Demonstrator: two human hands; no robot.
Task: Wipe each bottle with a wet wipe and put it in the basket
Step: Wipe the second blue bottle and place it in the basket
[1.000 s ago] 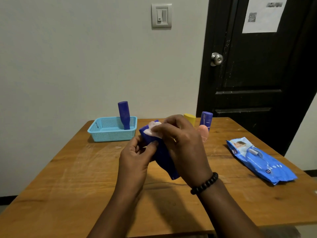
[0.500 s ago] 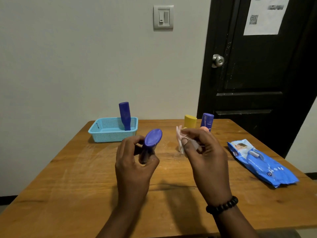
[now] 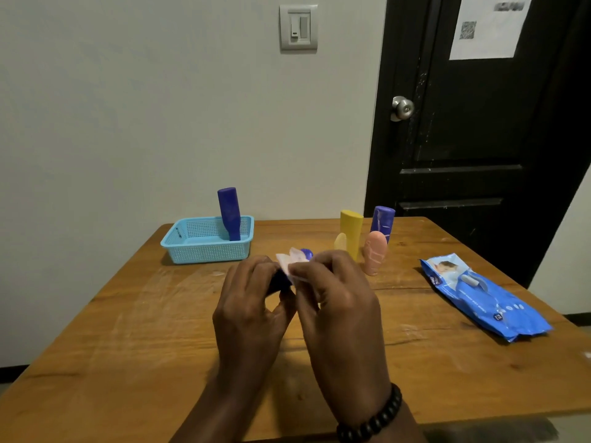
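Bottle, dark blue, sits above mid-table, gripped in the curled left hand. Right hand pinches the wet wipe against it — wiping step in hand. Next move, by judgement: carry it left to the basket. Count: one bottle in the basket, four standing — yellow, small yellow, purple, peach.

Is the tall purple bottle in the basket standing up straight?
No, tilted. The tall purple bottle stands cap-down inside the light blue plastic basket, leaning a little leftward.
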